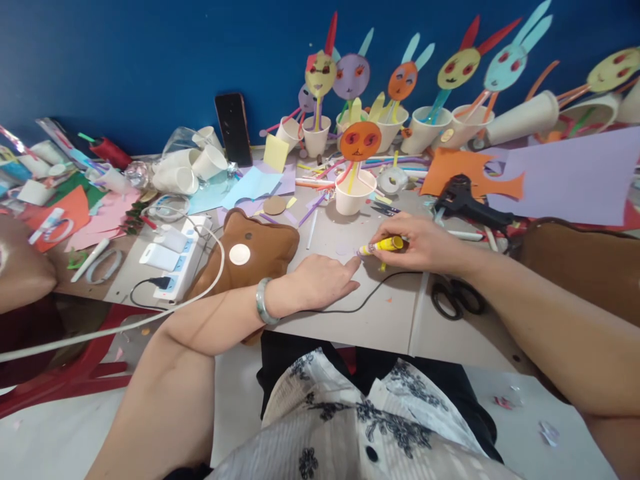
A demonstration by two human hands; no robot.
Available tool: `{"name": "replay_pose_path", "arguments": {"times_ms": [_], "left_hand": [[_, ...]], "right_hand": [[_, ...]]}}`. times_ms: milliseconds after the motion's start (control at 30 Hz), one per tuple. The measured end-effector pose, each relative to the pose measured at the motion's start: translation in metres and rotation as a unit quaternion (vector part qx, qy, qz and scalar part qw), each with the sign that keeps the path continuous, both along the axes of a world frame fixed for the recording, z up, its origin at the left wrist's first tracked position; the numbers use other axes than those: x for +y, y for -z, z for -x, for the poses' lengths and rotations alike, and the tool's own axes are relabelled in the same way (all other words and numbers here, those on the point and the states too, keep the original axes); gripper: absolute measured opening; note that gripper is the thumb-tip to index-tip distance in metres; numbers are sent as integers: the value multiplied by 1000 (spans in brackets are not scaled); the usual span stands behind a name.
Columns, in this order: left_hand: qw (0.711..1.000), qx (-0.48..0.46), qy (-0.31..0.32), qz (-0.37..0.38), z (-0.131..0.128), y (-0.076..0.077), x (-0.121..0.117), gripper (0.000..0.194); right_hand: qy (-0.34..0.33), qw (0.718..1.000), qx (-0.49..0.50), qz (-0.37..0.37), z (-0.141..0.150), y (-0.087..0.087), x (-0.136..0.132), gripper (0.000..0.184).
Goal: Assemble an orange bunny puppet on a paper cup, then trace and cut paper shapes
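Note:
A thick yellow marker (pixel 393 245) is pinched in the fingers of my right hand (pixel 417 241), slanting down toward the tabletop. Opposite it, my left hand (pixel 317 283) rests on the table with its index finger stretched to the marker's lower end. A small pale purple piece seems to lie under that fingertip, too small to make out. Just behind my hands stands a paper cup (pixel 351 197) bearing an orange paper face (pixel 360 141) on pipe-cleaner limbs. Black-handled scissors (pixel 457 298) lie near my right forearm.
A power strip (pixel 184 257) with plugs and a white cable, and a brown cushion (pixel 260 240), are to the left. A black glue gun (pixel 473 203) lies at right by a purple sheet (pixel 570 175). Several cup figures and a phone (pixel 233 130) line the blue wall.

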State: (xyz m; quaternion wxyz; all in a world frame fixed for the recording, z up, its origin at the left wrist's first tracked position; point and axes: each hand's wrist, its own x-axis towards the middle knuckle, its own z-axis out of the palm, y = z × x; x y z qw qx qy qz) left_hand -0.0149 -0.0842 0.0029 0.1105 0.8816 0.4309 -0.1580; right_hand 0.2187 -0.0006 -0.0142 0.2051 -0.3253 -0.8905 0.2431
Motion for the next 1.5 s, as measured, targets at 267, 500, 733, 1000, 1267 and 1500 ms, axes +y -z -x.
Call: {"name": "replay_pose_path", "arguments": {"times_ms": [267, 500, 733, 1000, 1267, 1500], "left_hand": [[1000, -1, 1, -2, 0, -1, -1, 55], [1000, -6, 2, -2, 0, 1, -1, 51], [1000, -10, -1, 1, 0, 2, 0, 50], [1000, -12, 5, -11, 3, 3, 0, 48], [1000, -25, 5, -16, 4, 4, 0, 42], [999, -50, 5, -11, 5, 6, 2, 38]], "right_hand": [[20, 1000, -2, -3, 1, -1, -3, 18], [20, 999, -23, -35, 0, -2, -1, 12], [-18, 999, -49, 12, -1, -6, -1, 15], [119, 990, 69, -43, -12, -22, 2, 17], [238, 800, 511, 204, -26, -16, 40, 35], [207, 867, 396, 223, -28, -11, 38, 32]]}}
